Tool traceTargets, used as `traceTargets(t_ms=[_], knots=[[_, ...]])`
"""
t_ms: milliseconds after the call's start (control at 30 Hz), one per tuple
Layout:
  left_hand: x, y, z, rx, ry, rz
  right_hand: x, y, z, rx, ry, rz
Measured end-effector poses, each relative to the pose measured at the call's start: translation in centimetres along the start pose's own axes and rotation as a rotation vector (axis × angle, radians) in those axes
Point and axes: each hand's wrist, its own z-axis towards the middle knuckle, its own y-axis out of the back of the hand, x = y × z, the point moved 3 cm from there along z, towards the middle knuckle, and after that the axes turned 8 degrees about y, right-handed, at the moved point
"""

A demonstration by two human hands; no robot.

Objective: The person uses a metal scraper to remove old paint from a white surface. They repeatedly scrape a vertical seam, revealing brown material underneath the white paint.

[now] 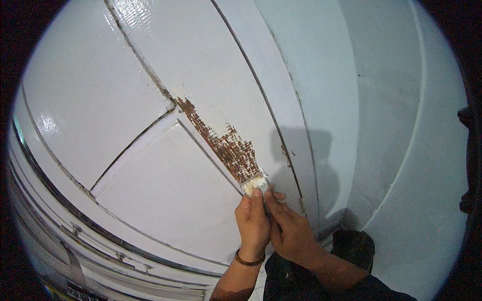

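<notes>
A white painted panelled door (165, 190) fills the left and middle of the head view. A strip of bare brown wood (221, 143) runs diagonally down its frame where the paint is gone. At the lower end of that strip a small flat scraper blade (254, 183) smeared with pale filler presses against the door. My left hand (253, 223), with a beaded bracelet on the wrist, and my right hand (288, 228) are closed together on the scraper, fingertips pushing on the blade.
A white wall (381, 125) stands to the right of the door frame, with my hands' shadow on it. A dark object (354, 246) sits low near the wall. Metal rails and fittings (75, 231) curve along the lower left.
</notes>
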Motion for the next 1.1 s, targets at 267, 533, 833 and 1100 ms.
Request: traceTargets(t_ms=[267, 533, 833, 1100], knots=[[-0.5, -0.1, -0.1, 0.021, 0.026, 0.017, 0.1, 0.0, 0.3, -0.026, 0.035, 0.024], [-0.7, -0.1, -0.1, 0.005, 0.003, 0.045, 0.4, 0.4, 0.5, -0.013, 0.029, 0.036], [-1.7, -0.6, -0.1, 0.003, -0.052, 0.092, 0.3, 0.6, 1.0, 0.008, 0.01, 0.05], [-1.9, -0.6, 0.3, 0.016, -0.079, 0.079, 0.6, 1.0, 1.4, -0.018, 0.027, 0.066]])
